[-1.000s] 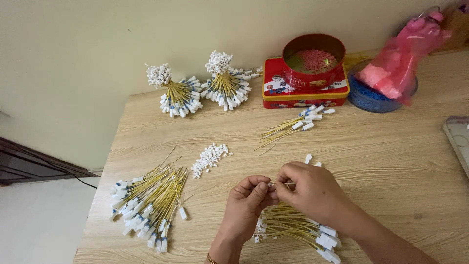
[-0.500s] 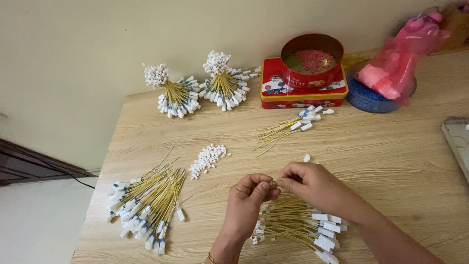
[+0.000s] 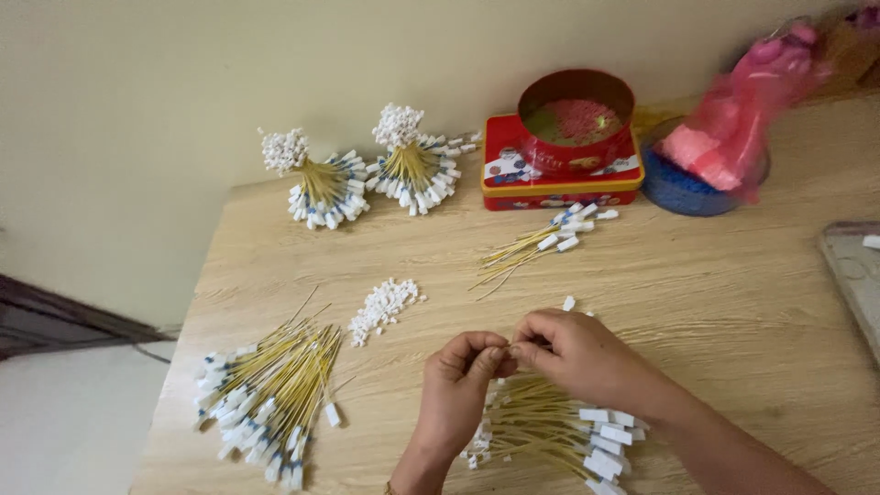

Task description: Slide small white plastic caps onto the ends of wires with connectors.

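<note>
Head view: the left hand (image 3: 463, 367) and right hand (image 3: 573, 353) meet fingertip to fingertip, pinching something too small to make out, just above a fan of yellow wires with white tags (image 3: 550, 431) kept close on the wooden table (image 3: 715, 302). Behind, a red round tin (image 3: 576, 119) sits on a flat red box (image 3: 561, 179).
</note>
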